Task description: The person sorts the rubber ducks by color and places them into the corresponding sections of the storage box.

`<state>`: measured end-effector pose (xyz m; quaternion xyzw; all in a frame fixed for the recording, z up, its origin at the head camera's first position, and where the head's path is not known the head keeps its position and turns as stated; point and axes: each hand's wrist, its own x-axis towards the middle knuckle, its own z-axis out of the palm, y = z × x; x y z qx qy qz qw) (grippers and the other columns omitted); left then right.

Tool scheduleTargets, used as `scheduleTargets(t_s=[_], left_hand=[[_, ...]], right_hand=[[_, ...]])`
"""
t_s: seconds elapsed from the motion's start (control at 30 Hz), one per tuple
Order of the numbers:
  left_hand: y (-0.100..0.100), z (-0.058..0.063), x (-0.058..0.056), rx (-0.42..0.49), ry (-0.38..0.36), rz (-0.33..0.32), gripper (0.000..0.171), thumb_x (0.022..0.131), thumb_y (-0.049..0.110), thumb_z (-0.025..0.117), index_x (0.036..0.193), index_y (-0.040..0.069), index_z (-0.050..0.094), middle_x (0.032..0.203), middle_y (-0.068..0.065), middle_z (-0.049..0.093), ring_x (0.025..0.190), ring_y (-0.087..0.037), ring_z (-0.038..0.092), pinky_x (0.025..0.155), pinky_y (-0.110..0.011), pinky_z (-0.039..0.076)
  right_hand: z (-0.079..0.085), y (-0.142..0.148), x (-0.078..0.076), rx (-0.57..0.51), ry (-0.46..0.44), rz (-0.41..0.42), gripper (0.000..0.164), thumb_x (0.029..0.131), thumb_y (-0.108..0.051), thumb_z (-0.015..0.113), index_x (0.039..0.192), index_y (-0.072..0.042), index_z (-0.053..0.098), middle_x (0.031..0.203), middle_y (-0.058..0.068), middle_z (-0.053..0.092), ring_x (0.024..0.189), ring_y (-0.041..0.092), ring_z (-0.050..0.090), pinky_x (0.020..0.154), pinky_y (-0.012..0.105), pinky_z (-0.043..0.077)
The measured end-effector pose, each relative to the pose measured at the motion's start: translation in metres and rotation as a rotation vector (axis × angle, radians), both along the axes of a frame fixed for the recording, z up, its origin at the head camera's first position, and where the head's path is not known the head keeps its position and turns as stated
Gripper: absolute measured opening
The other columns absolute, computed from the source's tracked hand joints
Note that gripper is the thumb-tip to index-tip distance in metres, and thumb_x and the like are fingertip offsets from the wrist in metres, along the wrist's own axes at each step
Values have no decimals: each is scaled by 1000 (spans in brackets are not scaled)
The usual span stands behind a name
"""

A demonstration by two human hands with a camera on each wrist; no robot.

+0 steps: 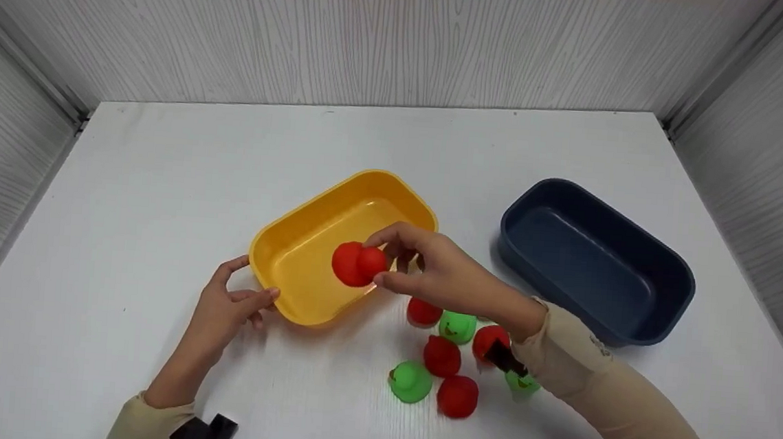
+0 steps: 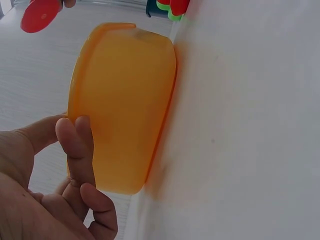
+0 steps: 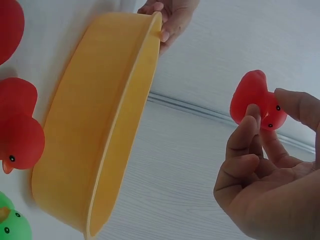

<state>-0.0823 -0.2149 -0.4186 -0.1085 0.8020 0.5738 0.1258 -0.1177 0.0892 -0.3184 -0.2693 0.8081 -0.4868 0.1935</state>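
Note:
Between the thumb and fingers of my right hand is a red rubber duck, held over the yellow tub. The right wrist view shows that duck pinched by its head, above the tub's rim. My left hand grips the near left corner of the tub, thumb and fingers at the rim. From the left wrist view, the left hand's fingers lie against the tub's outer wall. No duck shows in the visible part of the tub; my right hand hides some of it.
Red ducks and green ducks lie grouped on the white table, right of the tub and partly under my right forearm. A dark blue tub stands farther right. Pale wood-grain panels enclose the back and sides.

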Motion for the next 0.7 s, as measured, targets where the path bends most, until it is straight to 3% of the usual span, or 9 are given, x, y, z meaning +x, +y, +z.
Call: scheduleTargets(t_s=[0.37,0.57,0.7], left_hand=[[0,0,-1,14,-11,1,75,91,28,67,149,12,22,82,0,74,58,-14,60,68,-21,52],[0,-1,-1,25,-2,5,74,92,27,66,149,11,22,79,2,74,58,-15,60,68,-21,52],[0,-2,-1,22,-1,4,74,92,28,66,149,11,22,79,2,74,59,-15,60,69,-21,52]], right_hand=[[2,-18,-17,-20,2,-33,32,89,-13,68,120,-11,59,105,7,61,90,19,54,80,30,47],[-2,-28,-25,-8,13,-50,32,89,-14,68,120,-12,61,104,6,62,87,18,56,73,24,47],[-7,-33,-29,9,19,-44,33,88,-14,68,120,-10,62,108,7,62,90,19,57,77,24,49]])
